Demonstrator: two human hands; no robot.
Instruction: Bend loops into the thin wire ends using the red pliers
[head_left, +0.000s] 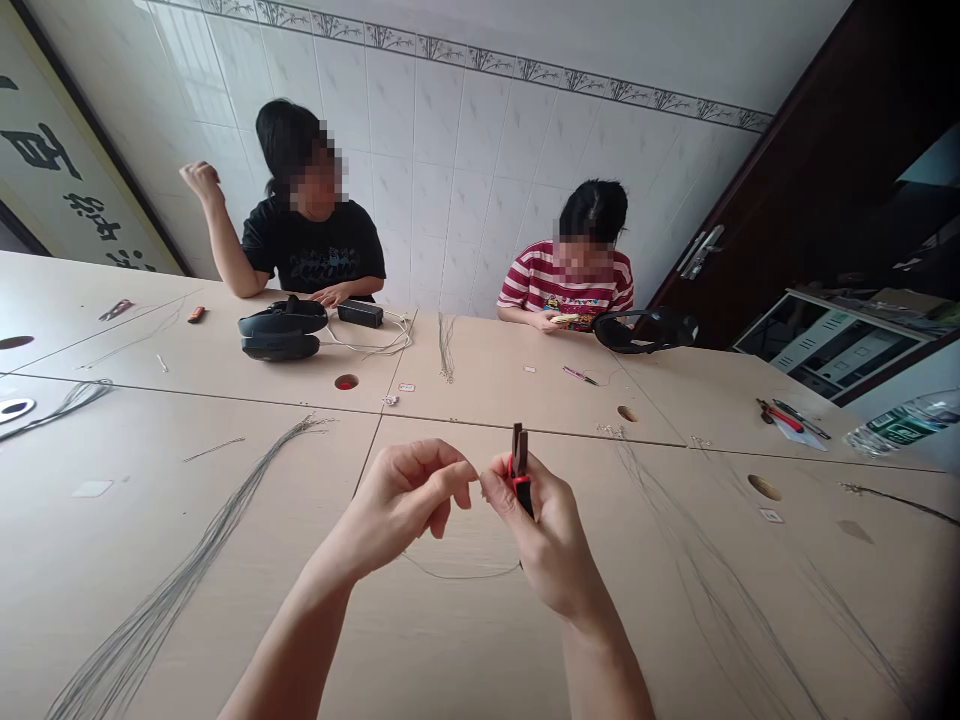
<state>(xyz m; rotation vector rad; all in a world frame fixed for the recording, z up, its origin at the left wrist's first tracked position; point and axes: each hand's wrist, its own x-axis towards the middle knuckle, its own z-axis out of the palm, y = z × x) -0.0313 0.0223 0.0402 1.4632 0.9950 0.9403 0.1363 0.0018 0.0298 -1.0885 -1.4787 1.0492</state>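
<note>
My right hand is wrapped round small pliers with red and black handles, their dark jaws pointing up. Its thumb and forefinger meet close to the fingertips of my left hand, which is pinched closed. What sits between the fingertips is too small to make out. A thin wire or cord curves below, between both hands, over the pale table. Left of my hands lies a long bundle of thin grey strands; fainter strands spread out on the right.
Across the table sit two people, one in black, one in red stripes. Dark headsets, a black box with a white cable, red-handled tools and a water bottle lie farther off.
</note>
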